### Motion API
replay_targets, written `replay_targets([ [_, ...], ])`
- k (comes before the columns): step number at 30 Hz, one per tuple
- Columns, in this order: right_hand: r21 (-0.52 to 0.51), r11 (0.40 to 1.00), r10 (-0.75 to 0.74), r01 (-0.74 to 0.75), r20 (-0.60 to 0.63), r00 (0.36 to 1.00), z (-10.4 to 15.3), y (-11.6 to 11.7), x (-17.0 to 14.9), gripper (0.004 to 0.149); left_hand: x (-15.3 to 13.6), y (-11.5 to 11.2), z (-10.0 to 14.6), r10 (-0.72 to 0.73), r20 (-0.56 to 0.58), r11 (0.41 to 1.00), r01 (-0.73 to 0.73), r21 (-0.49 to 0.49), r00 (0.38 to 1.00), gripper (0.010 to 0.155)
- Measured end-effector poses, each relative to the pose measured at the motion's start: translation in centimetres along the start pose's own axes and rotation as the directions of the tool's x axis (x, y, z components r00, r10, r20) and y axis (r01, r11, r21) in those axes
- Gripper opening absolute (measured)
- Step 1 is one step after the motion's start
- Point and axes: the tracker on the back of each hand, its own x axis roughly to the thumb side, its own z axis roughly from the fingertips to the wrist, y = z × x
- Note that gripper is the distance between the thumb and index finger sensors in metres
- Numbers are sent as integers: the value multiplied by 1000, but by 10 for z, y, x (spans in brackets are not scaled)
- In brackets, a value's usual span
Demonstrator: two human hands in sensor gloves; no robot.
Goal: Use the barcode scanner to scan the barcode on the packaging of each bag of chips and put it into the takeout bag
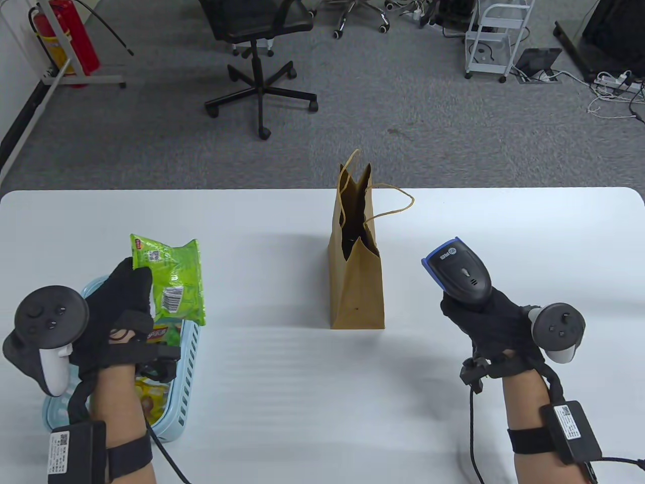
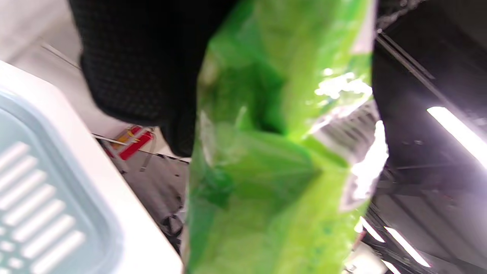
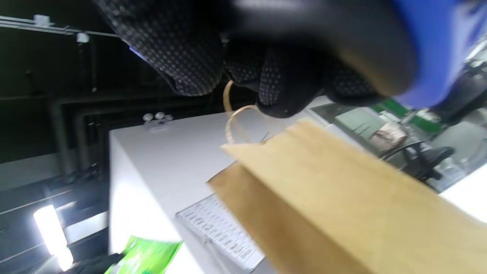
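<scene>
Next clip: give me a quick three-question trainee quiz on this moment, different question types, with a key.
1. True or false: the green chip bag lies flat inside the blue basket.
2. Which hand has the barcode scanner in its grip? A) left hand B) right hand C) neither
3. Fill in: the brown takeout bag stands ____ on the table, between the two hands.

Key:
1. False; the left hand holds it up above the basket, barcode facing the table view camera.
2. B
3. upright
</scene>
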Motion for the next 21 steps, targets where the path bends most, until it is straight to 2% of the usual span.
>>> replay_targets([
  [5,125,992,0,-13,102,995,-7,24,28,60,33,-48,10,-38,126,995,49,-87,991,55],
  [10,260,964,11,-53,158,987,-8,56,45,60,49,-95,28,-148,235,986,163,-45,961,55],
  [17,435,898,9,-61,122,993,-5,102,38,63,39,-145,45,-217,305,965,252,-78,927,55],
  [21,502,862,24,-67,93,995,1,126,25,62,34,-165,54,-274,356,955,297,-10,894,55],
])
